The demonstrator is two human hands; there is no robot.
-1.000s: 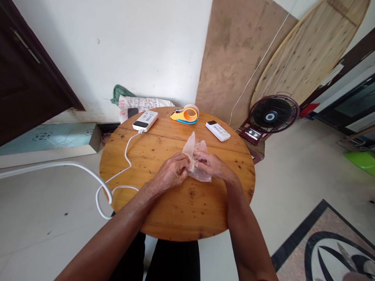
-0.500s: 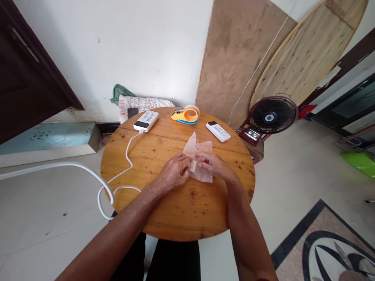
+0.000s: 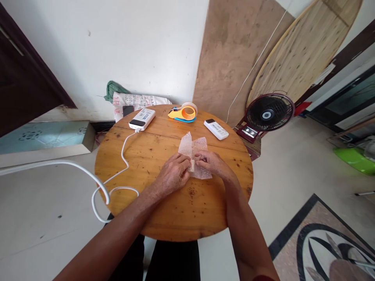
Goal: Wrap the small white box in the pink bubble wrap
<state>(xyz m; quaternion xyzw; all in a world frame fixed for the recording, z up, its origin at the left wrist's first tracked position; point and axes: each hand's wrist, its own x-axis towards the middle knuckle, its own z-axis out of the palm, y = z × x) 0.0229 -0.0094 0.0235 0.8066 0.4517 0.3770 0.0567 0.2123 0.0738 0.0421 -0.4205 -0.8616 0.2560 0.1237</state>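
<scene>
A sheet of pinkish, see-through bubble wrap (image 3: pixel 202 173) lies on the round wooden table (image 3: pixel 172 218) between my hands. On its middle is a small pale, narrow piece (image 3: pixel 192 166), partly hidden by fingers; its kind is not clear. My left hand (image 3: pixel 175 170) is closed, its fingertips gripping the left side of the wrap by that piece. From the right, my right hand (image 3: pixel 215 163) has its fingers curled and pressed on the wrap beside the piece. The far corners of the wrap stand up beyond my fingers.
Toward the back are a white power bank (image 3: pixel 142 119) with a plugged-in white cable (image 3: pixel 124 150), an orange-and-blue tape dispenser (image 3: pixel 183 113) and a second white power bank (image 3: pixel 216 129). A fan (image 3: pixel 267 114) stands right of the table; a printed sack (image 3: pixel 149 100) lies behind.
The fingers of both hands have shifted slightly, and more of the pale piece shows. The wrap lies a little flatter. My view has moved slightly, so everything appears farther left.
</scene>
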